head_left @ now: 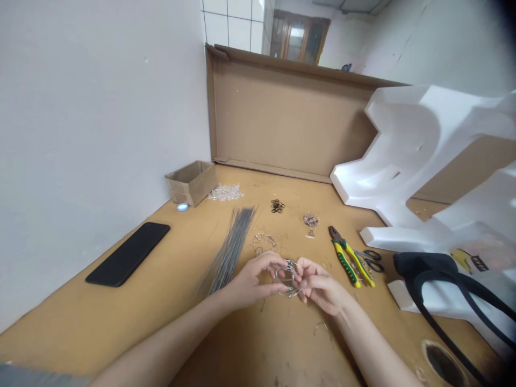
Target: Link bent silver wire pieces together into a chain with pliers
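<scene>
A loop of bent silver wire (pixel 288 278), at the middle of the view, pinched between both hands just above the bench. Left hand (pixel 253 279) half closed, fingertips curled onto the wire from 9 o'clock. Right hand (pixel 320 287) half closed too, gripping the same loop from 3 o'clock, knuckles almost touching the left hand. Left forearm (pixel 169 338) and right forearm (pixel 374 344) angled inward from the lower corners.

At 11 o'clock, a long bundle of thin dark steel rods (pixel 229 250), with loose silver wire links (pixel 264 243) just beside it. At 12 o'clock, a small heap of black rubber rings (pixel 278 206); at 1 o'clock, a tangle of small wire pieces (pixel 310 219). At 2 o'clock, green-and-yellow-handled pliers (pixel 350 258) lying against black-handled scissors (pixel 371 261). Farther out at 11 o'clock, a spill of clear beads (pixel 226 192) beside an open brown cardboard box (pixel 191 183). At 9 o'clock, a black smartphone (pixel 128 253) face down or dark on the tan wooden workbench (pixel 80 328). At 3 o'clock, white moulded polystyrene packing (pixel 411 156); any lettering there too small to read.
</scene>
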Tool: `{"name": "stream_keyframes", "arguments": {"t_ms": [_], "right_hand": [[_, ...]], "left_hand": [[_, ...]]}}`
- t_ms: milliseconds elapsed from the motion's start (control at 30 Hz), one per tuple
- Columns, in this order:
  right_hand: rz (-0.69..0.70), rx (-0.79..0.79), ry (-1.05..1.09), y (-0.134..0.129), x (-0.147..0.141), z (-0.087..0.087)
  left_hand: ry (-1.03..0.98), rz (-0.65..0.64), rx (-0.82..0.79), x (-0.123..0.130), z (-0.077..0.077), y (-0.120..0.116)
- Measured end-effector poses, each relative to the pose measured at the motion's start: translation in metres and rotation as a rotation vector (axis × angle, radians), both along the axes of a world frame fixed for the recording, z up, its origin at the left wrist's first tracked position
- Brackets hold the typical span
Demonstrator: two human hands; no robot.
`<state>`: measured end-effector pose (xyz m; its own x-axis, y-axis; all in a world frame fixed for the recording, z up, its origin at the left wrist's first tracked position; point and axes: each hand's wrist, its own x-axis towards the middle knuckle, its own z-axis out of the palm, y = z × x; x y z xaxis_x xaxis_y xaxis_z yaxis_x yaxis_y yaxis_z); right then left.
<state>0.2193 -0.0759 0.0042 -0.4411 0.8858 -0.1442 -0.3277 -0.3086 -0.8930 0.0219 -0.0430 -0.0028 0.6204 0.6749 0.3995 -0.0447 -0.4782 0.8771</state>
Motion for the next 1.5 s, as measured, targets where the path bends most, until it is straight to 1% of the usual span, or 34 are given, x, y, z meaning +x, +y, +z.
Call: {"name": "stream_keyframes", "arguments": {"t_ms": [100, 200, 300, 400, 467, 533, 600, 667, 700, 733, 800, 833, 867, 933, 1000, 1033, 1067, 1100, 1133, 1167, 1233, 1267, 1300, 1367, 1400, 1433, 1500], "right_hand": [[-0.031, 0.003, -0.027, 0.000, 0.001, -0.002], [-0.032, -0.005, 0.030, 0.002, 0.002, -0.004], [-0.035, -0.034, 0.089, 0.003, 0.002, -0.004], [-0.033, -0.072, 0.156, 0.003, 0.000, -0.002], [-0.048, -0.107, 0.230, 0.003, -0.005, -0.002], [-0.068, -0.139, 0.317, 0.002, -0.011, -0.005], [-0.036, -0.148, 0.379, -0.001, -0.017, -0.009], [0.039, -0.158, 0.406, -0.004, -0.024, -0.014], [0.063, -0.167, 0.412, -0.006, -0.027, -0.017], [0.072, -0.175, 0.416, -0.008, -0.030, -0.019], [0.058, -0.186, 0.417, -0.011, -0.034, -0.021], [0.044, -0.185, 0.417, -0.012, -0.036, -0.021], [0.025, -0.180, 0.417, -0.012, -0.036, -0.021], [0.008, -0.172, 0.417, -0.013, -0.037, -0.020], [0.029, -0.181, 0.407, -0.012, -0.036, -0.019], [0.053, -0.194, 0.393, -0.012, -0.035, -0.019], [0.078, -0.210, 0.374, -0.012, -0.034, -0.020], [0.097, -0.227, 0.355, -0.012, -0.033, -0.021], [0.110, -0.239, 0.334, -0.012, -0.033, -0.022], [0.121, -0.249, 0.312, -0.012, -0.032, -0.023], [0.122, -0.265, 0.264, -0.012, -0.031, -0.025], [0.116, -0.273, 0.241, -0.013, -0.031, -0.026], [0.104, -0.279, 0.222, -0.012, -0.030, -0.026], [0.072, -0.288, 0.201, -0.012, -0.029, -0.024], [0.054, -0.288, 0.207, -0.011, -0.029, -0.022], [0.034, -0.284, 0.226, -0.010, -0.028, -0.020], [-0.022, -0.277, 0.307, -0.009, -0.028, -0.015]], "left_hand": [[-0.047, -0.025, -0.059, 0.001, -0.001, -0.001], [-0.120, -0.119, -0.098, 0.001, 0.003, -0.003], [-0.067, -0.165, -0.080, 0.000, 0.008, -0.005], [-0.013, -0.110, 0.035, 0.002, 0.006, -0.008], [0.003, -0.032, 0.149, 0.004, 0.001, -0.009], [0.025, 0.076, 0.270, 0.004, -0.005, -0.010], [0.000, 0.203, 0.384, 0.003, -0.009, -0.010], [-0.083, 0.267, 0.472, 0.001, -0.010, -0.011], [-0.126, 0.258, 0.508, 0.001, -0.009, -0.012], [-0.155, 0.222, 0.529, 0.001, -0.007, -0.014], [-0.192, 0.146, 0.545, 0.005, -0.004, -0.019], [-0.202, 0.127, 0.547, 0.007, -0.002, -0.021], [-0.198, 0.136, 0.543, 0.008, -0.001, -0.023], [-0.149, 0.199, 0.534, 0.010, 0.002, -0.025], [-0.083, 0.265, 0.548, 0.007, 0.005, -0.022], [-0.055, 0.268, 0.569, 0.005, 0.006, -0.020], [-0.013, 0.209, 0.604, 0.002, 0.006, -0.017], [0.041, 0.119, 0.644, 0.001, 0.007, -0.015], [0.077, 0.081, 0.671, -0.001, 0.007, -0.013], [0.103, 0.089, 0.685, -0.001, 0.007, -0.012], [0.107, 0.179, 0.724, -0.001, 0.007, -0.012], [0.117, 0.198, 0.747, 0.000, 0.008, -0.012], [0.144, 0.168, 0.781, 0.001, 0.008, -0.012], [0.202, 0.060, 0.817, 0.001, 0.008, -0.012], [0.198, 0.070, 0.811, 0.001, 0.008, -0.011], [0.169, 0.106, 0.821, 0.001, 0.007, -0.010], [0.116, 0.226, 0.810, 0.002, 0.003, -0.009]]}}
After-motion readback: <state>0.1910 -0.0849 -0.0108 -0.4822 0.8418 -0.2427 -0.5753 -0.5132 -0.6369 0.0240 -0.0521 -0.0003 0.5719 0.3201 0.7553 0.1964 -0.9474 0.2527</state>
